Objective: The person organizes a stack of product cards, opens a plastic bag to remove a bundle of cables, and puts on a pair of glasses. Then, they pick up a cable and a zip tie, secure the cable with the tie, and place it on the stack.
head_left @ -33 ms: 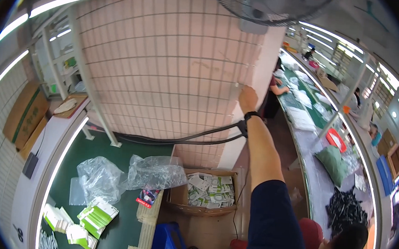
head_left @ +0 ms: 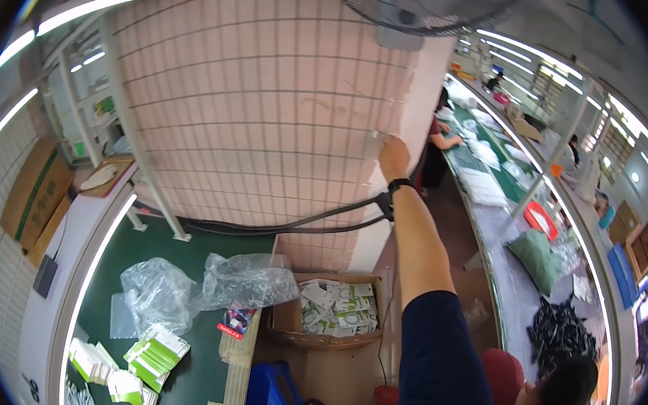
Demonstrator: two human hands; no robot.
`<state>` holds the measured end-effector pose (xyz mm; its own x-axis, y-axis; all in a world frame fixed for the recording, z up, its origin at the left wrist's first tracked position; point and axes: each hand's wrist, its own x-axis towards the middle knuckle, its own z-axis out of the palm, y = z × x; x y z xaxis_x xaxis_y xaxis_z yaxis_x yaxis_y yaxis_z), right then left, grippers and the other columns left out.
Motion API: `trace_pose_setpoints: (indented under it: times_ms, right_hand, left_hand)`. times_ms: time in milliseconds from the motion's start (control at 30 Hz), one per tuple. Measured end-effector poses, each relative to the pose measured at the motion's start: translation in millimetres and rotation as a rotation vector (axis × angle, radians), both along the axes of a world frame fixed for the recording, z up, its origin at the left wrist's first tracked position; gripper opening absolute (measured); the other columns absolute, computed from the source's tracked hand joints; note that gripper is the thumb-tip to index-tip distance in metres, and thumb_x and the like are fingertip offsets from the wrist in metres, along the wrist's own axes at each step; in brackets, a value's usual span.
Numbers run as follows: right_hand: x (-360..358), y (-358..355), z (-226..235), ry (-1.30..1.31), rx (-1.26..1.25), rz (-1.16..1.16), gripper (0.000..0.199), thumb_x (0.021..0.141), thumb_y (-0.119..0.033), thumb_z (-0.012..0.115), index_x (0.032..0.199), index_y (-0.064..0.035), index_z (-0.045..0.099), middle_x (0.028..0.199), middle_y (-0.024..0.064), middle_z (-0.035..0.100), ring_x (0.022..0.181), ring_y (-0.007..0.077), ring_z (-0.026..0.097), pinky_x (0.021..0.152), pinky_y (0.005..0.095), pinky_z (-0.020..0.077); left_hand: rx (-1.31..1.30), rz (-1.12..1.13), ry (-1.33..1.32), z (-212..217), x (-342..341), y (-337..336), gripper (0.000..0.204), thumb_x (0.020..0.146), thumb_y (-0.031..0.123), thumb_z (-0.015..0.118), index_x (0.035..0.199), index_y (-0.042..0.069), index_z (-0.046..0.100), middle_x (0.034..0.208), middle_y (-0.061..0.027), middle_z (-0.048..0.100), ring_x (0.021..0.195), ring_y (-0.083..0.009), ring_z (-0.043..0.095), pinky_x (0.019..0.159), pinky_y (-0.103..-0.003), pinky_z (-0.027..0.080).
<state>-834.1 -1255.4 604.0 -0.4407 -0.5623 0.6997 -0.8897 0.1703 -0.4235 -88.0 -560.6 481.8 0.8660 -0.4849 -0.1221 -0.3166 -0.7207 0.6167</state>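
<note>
Tiled pillar [head_left: 270, 114], pale square grid, hard and glossy: fills everything left of and below the fingers. Right hand [head_left: 394, 158] raised to the pillar's corner edge, arm at full stretch, dark wristband on. Touching a small pale plate [head_left: 375, 142] fixed at that corner, probably a switch or socket, mounted high to stay clear of the bench. Fingers curled against the plate; spread or pressed together, cannot tell, seen from behind. Black cables [head_left: 292, 224] sag along the pillar face well below the fingers, running up toward the wrist. Far below: green surface [head_left: 206, 254], matte; crumpled clear plastic bags [head_left: 246, 278]; open cardboard box [head_left: 327, 309] of small green-and-white packs, parked at the pillar foot. Left hand not in view.
</note>
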Motion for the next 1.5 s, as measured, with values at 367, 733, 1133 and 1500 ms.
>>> trace_pose_setpoints:
  times_ms: [367,733,1133,1500]
  right_hand:
    - [4,24,7,0.000,0.093,0.031,0.019,0.083,-0.022,0.058,0.081,-0.0045,0.064,0.086,0.0203,0.066,0.086,0.0408,0.064,0.076,0.0506,0.0512]
    - [15,35,22,0.034,0.247,0.077,0.020,0.084,-0.022,0.060,0.086,-0.0032,0.067,0.089,0.0205,0.068,0.088,0.0407,0.064,0.079,0.0496,0.0516]
    - [32,52,17,-0.065,-0.080,0.134,0.023,0.087,-0.022,0.055,0.080,-0.0007,0.060,0.084,0.0255,0.064,0.083,0.0437,0.062,0.074,0.0528,0.0491]
    - [40,57,28,-0.086,-0.090,0.140,0.023,0.087,-0.021,0.054,0.080,-0.0006,0.061,0.080,0.0256,0.064,0.080,0.0449,0.062,0.073,0.0532,0.0492]
  left_hand:
    - [-0.084,0.017,-0.017,-21,27,-46,0.029,0.085,0.023,0.065,0.086,-0.005,0.070,0.069,-0.0107,0.065,0.061,-0.0175,0.056,0.058,-0.034,0.045]
    - [0.012,-0.074,0.011,-12,21,-87,0.028,0.086,0.028,0.066,0.096,0.004,0.074,0.070,-0.0087,0.065,0.061,-0.0171,0.056,0.057,-0.032,0.045]
    - [0.058,-0.205,0.150,-22,39,-80,0.029,0.095,0.034,0.056,0.097,0.006,0.065,0.072,-0.0021,0.058,0.063,-0.0134,0.051,0.057,-0.032,0.041]
    - [-0.001,-0.276,0.018,-25,32,-79,0.033,0.093,0.038,0.058,0.087,0.008,0.067,0.064,-0.0002,0.055,0.059,-0.0109,0.049,0.051,-0.032,0.038]
